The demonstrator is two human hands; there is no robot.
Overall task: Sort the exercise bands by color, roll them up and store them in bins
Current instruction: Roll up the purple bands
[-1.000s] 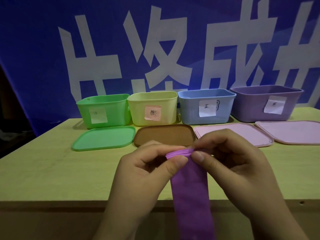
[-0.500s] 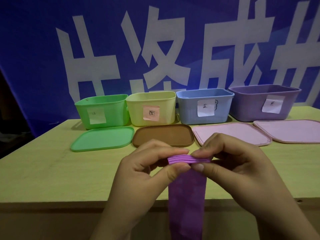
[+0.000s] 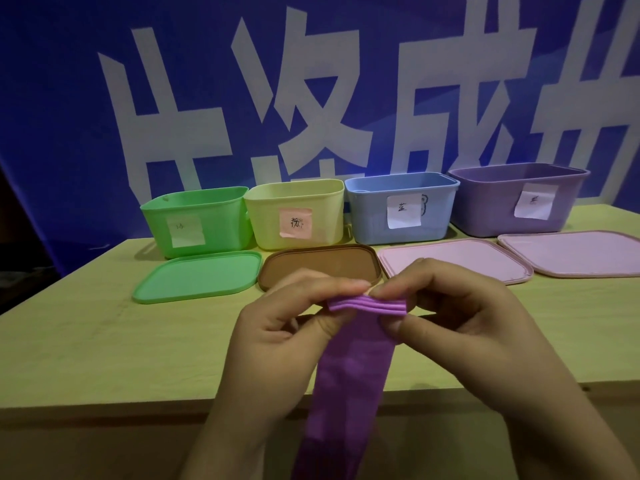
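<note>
1. We have both hands pinching the rolled top of the purple band [image 3: 353, 368]. Our left hand [image 3: 277, 337] holds the roll's left end between thumb and forefinger, and our right hand [image 3: 460, 323] clamps the right end the same way, thumb below and fingers above.

2. The roll itself shows a few ridged layers between our fingertips. It sits in the air above the near part of the table [image 3: 104, 341], touching nothing but our hands.

3. Below the roll the loose length of the band hangs straight down past the table edge and out of the bottom of the view, so we judge most of it is not yet rolled.

4. Beyond our hands lie four lids: a green lid [image 3: 199, 277], a brown lid [image 3: 322, 263] and two pink lids [image 3: 453, 259] [image 3: 571, 252].

5. Behind them stand four open bins in a row, each with a paper label: green bin [image 3: 197, 220], yellow bin [image 3: 294, 214], blue bin [image 3: 398, 209] and purple bin [image 3: 519, 202]. We cannot see inside any of them from here.

6. What could go wrong, as we judge it:
   - If either pinch slackens, the springy layers could unwind and the roll would be lost.
   - If one hand turns faster than the other, the roll could skew into a cone and slide apart.
   - The weight of the hanging tail could pull the roll loose or twist it.
   - The labels are hard to read in this light, so the band could go in the wrong bin; the purple one looks the likely match.
</note>
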